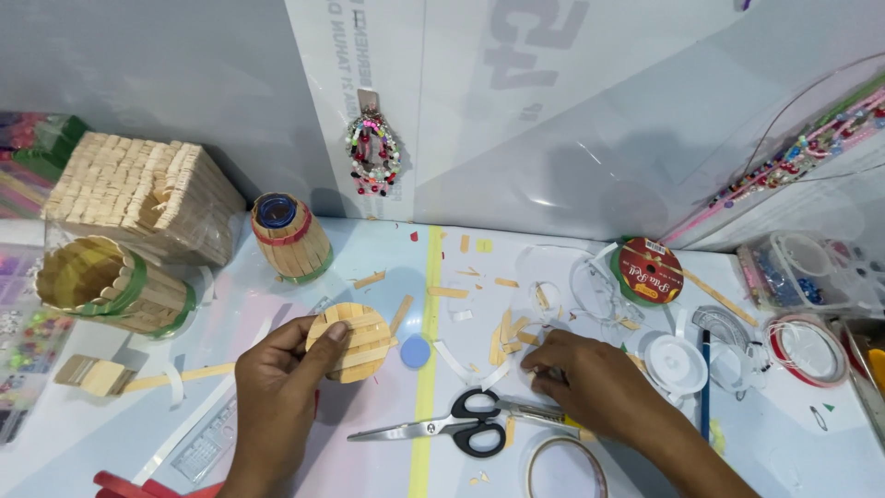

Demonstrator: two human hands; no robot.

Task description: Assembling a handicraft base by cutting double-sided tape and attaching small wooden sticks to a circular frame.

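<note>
We see the left hand [277,383] pinching a round disc of wooden sticks [350,343] by its left edge, thumb across the face and fingers behind, so the flat face stays turned up toward the camera and clear of the table; that grip looks chosen to keep the glued slats open to inspection. The disc sits left of the yellow tape line [426,369], just left of a small blue cap [415,351], and its slats run roughly left to right with a slight upward tilt toward the right, so its grain, the only long axis a round piece has, lies across the scene. The right hand [595,383] rests palm down to the right of the line, fingers curled onto loose stick offcuts [509,334] and strips of clear tape; we cannot tell whether it actually grips any piece. Scissors [452,426] lie closed near us between the hands, blades pointing left. Far left stand a stick-built cup [101,284] on its side, a barrel-shaped holder [290,237] upright, and a block of stacked sticks [138,195].
</note>
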